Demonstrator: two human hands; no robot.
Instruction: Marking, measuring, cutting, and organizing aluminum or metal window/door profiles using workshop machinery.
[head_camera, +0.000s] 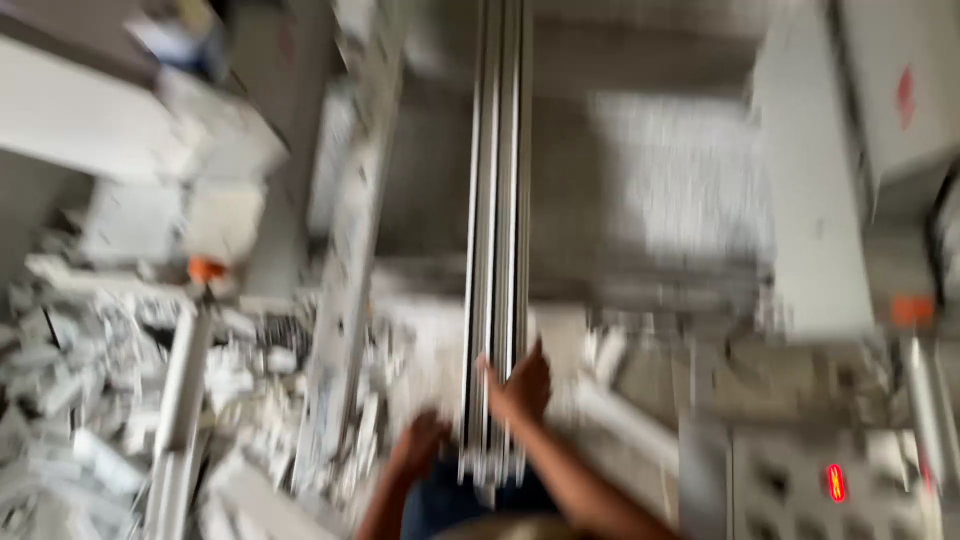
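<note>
The view is motion-blurred. A long bundle of pale metal profile strips (497, 200) runs from near my body straight away across the floor. My right hand (520, 385) is wrapped on the bundle's right side near its close end. My left hand (420, 440) is at the bundle's left side by the end, apparently gripping it. The strip ends (490, 470) stop just in front of my legs.
A heap of white offcuts and scrap (100, 400) fills the left. A long pale rail (345, 300) lies left of the bundle. A white panel (810, 180) stands at right; a machine with a red lit display (835, 482) sits lower right. Orange caps (205, 268) mark tube ends.
</note>
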